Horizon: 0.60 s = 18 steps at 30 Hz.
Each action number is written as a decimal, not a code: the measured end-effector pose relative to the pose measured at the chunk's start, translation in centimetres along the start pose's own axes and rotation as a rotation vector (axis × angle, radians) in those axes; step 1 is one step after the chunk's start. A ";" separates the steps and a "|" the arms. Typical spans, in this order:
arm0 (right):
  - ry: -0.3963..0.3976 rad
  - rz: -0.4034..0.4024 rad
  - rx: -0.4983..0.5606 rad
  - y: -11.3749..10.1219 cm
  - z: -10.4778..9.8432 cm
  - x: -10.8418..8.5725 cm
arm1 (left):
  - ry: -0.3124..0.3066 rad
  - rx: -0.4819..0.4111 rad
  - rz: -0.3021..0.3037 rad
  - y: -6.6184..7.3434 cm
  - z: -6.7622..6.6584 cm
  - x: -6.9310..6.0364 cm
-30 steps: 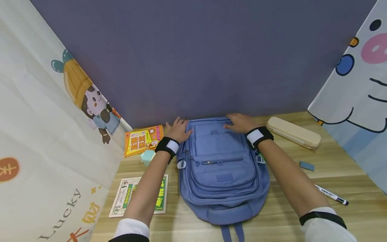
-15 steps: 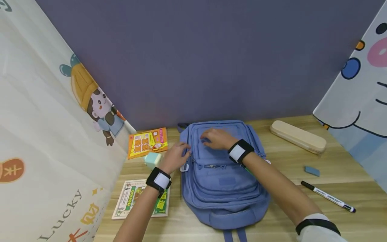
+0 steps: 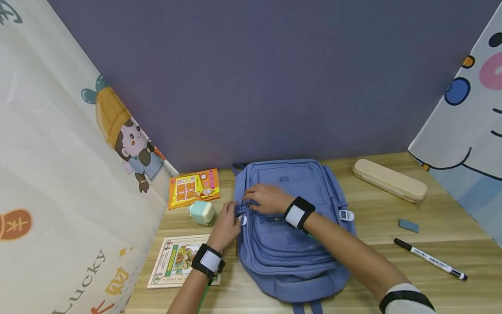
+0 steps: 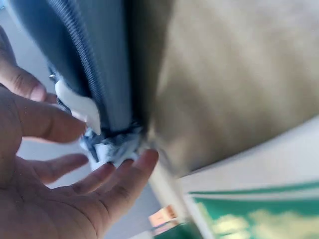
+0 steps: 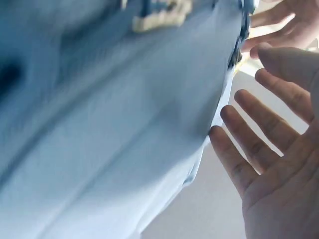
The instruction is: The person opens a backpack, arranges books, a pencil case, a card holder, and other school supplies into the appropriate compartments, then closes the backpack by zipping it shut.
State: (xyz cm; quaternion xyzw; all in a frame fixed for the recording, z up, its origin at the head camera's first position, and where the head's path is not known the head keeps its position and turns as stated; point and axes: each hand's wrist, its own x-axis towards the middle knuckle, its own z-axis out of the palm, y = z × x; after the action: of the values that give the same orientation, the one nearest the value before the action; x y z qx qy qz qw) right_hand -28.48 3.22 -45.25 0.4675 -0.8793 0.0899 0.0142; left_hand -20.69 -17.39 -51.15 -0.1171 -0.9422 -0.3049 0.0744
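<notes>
A blue backpack (image 3: 298, 253) lies flat on the wooden table, its top handle toward the front edge. At its left side, beside the white strap buckle (image 3: 242, 220), is my left hand (image 3: 225, 229); in the left wrist view that hand (image 4: 75, 184) has its fingers apart near the bag's zip and a white buckle (image 4: 79, 105). My right hand (image 3: 268, 199) reaches over the bag to the zip on its left edge. The right wrist view shows the right hand (image 5: 279, 134) with spread fingers at the bag's edge, gripping nothing visible.
Left of the bag lie an orange book (image 3: 194, 188), a mint-and-cream block (image 3: 202, 213) and a green-and-white book (image 3: 182, 261). On the right are a cream pencil case (image 3: 389, 180), a blue eraser (image 3: 408, 225) and a marker (image 3: 430, 259). A grey partition (image 3: 274, 87) stands behind.
Both hands have left the bag's far corners. The right hand has moved left across the bag to its left edge, and the left hand has come nearer along the left side.
</notes>
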 end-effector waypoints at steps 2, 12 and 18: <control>-0.005 -0.030 0.015 -0.4 0.5 0.2 | 0.011 -0.026 -0.024 -0.4 0.1 -0.5; -0.042 -0.076 0.058 -1.4 2.2 0.5 | -0.084 -0.247 -0.163 -0.4 -0.4 -2.2; -0.054 -0.059 0.067 -1.4 2.2 0.5 | -0.111 -0.421 -0.294 -0.1 -0.6 -2.1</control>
State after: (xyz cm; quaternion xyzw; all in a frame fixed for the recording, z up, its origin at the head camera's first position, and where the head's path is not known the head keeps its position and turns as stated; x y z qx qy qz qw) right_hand -27.46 1.65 -47.10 0.4957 -0.8617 0.1062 -0.0225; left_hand -18.65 -18.19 -51.19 -0.0083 -0.8675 -0.4951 -0.0485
